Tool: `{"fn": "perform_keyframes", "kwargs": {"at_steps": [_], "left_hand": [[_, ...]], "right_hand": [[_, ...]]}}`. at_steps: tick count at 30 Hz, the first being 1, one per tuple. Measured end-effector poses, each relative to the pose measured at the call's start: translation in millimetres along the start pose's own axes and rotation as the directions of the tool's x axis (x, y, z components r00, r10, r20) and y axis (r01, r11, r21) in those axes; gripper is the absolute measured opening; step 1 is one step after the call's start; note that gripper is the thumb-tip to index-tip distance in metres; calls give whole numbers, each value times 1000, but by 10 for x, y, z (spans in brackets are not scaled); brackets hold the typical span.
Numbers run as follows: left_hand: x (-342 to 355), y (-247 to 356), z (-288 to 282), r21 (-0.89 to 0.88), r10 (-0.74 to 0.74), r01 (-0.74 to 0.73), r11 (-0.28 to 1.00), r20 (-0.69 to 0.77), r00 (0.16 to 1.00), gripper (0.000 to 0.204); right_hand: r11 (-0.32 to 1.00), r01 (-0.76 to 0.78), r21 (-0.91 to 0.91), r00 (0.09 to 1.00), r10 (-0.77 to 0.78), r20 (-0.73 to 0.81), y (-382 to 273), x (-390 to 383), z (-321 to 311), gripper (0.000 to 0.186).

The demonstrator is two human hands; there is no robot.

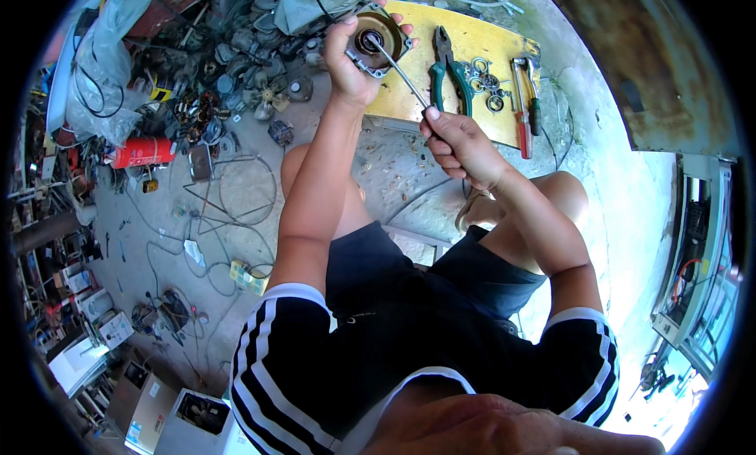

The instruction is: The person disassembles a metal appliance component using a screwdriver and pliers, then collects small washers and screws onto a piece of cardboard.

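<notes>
Metal by its look, the round cover (388, 34) was at the upper middle of the frame, by the yellow tabletop (504, 53), and would likely have been stiff, moderately heavy and perhaps slick with grease. The left hand (352, 75) was curled around its outer rim, a sensible hold that left the dark ring (362, 39) at its centre uncovered. Near the frame's centre, the right hand (465, 146) was closed around the handle of a screwdriver (405, 78), probably light and rigid, whose shaft reached into the cover.
</notes>
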State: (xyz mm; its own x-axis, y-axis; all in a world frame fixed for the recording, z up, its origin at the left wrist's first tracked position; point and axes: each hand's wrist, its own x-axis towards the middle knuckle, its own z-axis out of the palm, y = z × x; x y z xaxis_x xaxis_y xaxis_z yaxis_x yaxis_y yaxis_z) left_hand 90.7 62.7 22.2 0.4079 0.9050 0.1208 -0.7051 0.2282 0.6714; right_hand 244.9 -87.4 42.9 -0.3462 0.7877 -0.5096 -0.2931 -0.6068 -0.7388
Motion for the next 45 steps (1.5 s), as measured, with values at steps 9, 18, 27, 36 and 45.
{"fn": "perform_keyframes", "kwargs": {"at_steps": [9, 18, 27, 36, 45], "left_hand": [[-40, -70, 27, 139, 42, -12, 990, -210, 977, 52], [-50, 186, -33, 24, -25, 28, 999, -95, 995, 56], [-23, 258, -183, 68, -78, 77, 995, 15, 997, 69], [-57, 144, -4, -21, -22, 22, 1000, -20, 1000, 50], [-72, 41, 69, -22, -21, 20, 1000, -42, 999, 49]], "right_hand": [[681, 221, -698, 863, -470, -185, 335, 210, -123, 39], [988, 67, -143, 998, -68, -3, -87, 80, -61, 28], [762, 230, -606, 917, -378, -127, 29, 141, -145, 33], [432, 239, -870, 789, -608, -85, 210, 180, -61, 36], [312, 133, -941, 762, -639, -104, 127, 106, 58, 33]]}}
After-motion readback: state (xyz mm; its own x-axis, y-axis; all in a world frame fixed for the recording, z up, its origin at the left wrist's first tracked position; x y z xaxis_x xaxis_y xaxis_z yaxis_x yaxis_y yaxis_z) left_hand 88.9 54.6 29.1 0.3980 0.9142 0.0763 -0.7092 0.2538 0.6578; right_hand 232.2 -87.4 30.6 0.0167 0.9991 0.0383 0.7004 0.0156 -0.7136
